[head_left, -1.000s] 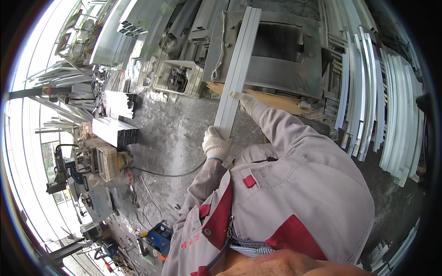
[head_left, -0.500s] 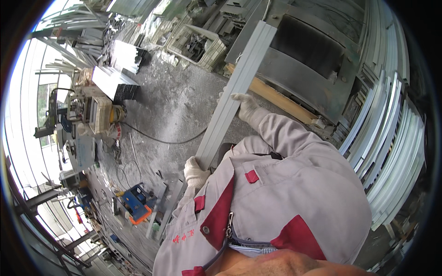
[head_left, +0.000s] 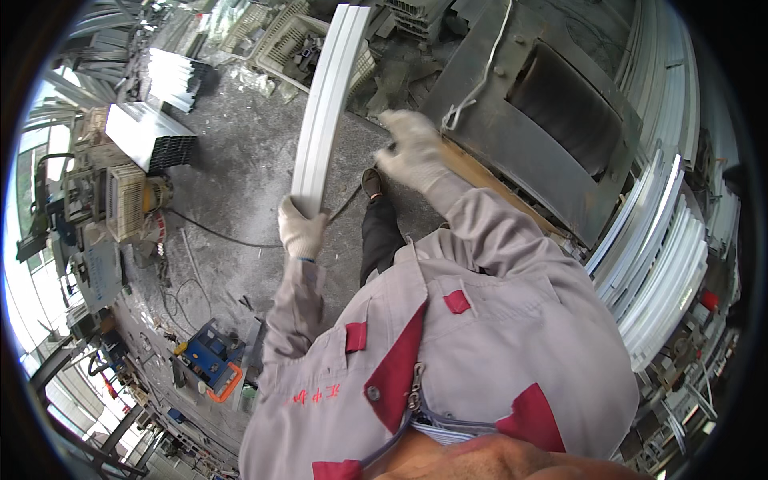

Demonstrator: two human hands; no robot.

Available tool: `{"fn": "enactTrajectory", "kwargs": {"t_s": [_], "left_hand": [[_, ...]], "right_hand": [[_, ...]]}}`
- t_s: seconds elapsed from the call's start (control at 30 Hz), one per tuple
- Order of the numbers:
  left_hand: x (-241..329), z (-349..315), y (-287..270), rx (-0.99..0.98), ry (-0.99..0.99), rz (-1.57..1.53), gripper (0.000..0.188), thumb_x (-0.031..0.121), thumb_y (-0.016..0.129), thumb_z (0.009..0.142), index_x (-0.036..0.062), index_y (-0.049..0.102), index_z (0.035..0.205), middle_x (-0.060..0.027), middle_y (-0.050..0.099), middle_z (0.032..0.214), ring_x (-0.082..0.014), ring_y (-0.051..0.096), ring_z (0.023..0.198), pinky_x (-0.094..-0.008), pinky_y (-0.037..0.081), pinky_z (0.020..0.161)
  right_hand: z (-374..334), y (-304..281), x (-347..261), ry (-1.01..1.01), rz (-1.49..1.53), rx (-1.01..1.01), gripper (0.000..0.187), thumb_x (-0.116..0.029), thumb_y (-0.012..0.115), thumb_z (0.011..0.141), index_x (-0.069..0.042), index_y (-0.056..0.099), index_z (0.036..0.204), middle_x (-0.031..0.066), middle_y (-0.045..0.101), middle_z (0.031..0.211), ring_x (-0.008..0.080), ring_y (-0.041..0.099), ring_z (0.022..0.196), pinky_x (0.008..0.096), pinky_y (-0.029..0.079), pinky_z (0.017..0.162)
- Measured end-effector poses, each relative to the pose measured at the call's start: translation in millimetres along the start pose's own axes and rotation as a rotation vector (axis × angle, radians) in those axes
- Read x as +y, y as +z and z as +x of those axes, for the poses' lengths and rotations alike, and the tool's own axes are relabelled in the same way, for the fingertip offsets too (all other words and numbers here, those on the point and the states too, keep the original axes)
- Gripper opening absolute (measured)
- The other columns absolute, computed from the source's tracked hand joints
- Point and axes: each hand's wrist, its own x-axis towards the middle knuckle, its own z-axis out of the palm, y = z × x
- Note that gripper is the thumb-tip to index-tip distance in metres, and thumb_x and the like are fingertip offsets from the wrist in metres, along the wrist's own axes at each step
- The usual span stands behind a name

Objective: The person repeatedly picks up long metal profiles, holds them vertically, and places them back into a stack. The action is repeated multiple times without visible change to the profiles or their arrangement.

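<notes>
A long, pale metal profile with lengthwise grooves rises from my left hand, whose white-gloved fingers are closed round its near end. Its far end stretches up over a crate. To the right of the profile, and apart from it, my right hand is in the air in a white glove. Its thumb and fingers are parted around nothing, slightly smeared by motion. Close to that hand stands a grey metal machine table with a dark curved part set into it.
Light plastic crates with scraps stand at the far side. Stacked profiles lie at left, and long bundles at right. A black cable crosses the floor. A blue and orange tool sits at lower left.
My right hand has let go of the profile and is now apart from it. My left hand has moved forward and left with the profile, which now stands steeper in view.
</notes>
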Motion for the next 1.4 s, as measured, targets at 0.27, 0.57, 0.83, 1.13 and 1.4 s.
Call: {"fn": "enactTrajectory", "kwargs": {"t_s": [0.27,0.57,0.83,1.13,1.4], "left_hand": [[-40,295,58,-0.349,-0.170,0.257,0.093,0.043,0.098,0.088,0.0050,0.052,0.160,-0.0208,0.067,0.151,-0.0376,0.068,0.141,-0.0501,0.057,0.123],[-19,523,196,-0.336,-0.066,0.323,0.091,0.045,0.098,0.089,0.0067,0.055,0.160,-0.0186,0.070,0.146,-0.0380,0.070,0.135,-0.0494,0.057,0.120],[8,658,307,-0.317,0.092,0.413,0.094,0.051,0.097,0.088,0.0152,0.054,0.163,-0.0152,0.070,0.153,-0.0370,0.066,0.145,-0.0533,0.045,0.125],[-12,729,374,-0.272,0.031,0.375,0.073,0.053,0.093,0.092,0.0242,0.060,0.151,-0.0095,0.069,0.157,-0.0371,0.059,0.154,-0.0670,0.043,0.122],[-7,709,386,-0.070,0.032,0.462,0.109,0.058,0.092,0.091,0.0272,0.035,0.179,-0.0074,0.051,0.175,-0.0352,0.045,0.165,-0.0758,0.039,0.128]], "right_hand": [[74,0,63,0.380,-0.583,-0.010,0.087,-0.045,0.091,0.087,-0.020,0.059,0.164,0.0097,0.048,0.177,0.0426,0.038,0.166,0.0627,0.030,0.139],[86,4,64,0.381,-0.699,-0.153,0.079,-0.033,0.087,0.084,-0.015,0.066,0.158,0.0210,0.046,0.175,0.0560,0.035,0.163,0.0731,0.033,0.133],[88,5,67,0.419,-0.686,-0.210,0.077,-0.031,0.078,0.084,-0.008,0.067,0.157,0.0313,0.045,0.171,0.0643,0.033,0.162,0.0777,0.036,0.129],[74,2,72,0.459,-0.723,-0.239,0.077,-0.031,0.079,0.080,-0.011,0.070,0.154,0.0243,0.041,0.177,0.0625,0.030,0.166,0.0773,0.031,0.132],[96,5,65,0.474,-0.688,-0.181,0.077,-0.026,0.087,0.071,-0.012,0.075,0.145,0.0260,0.051,0.165,0.0630,0.041,0.156,0.0771,0.039,0.127]]}}
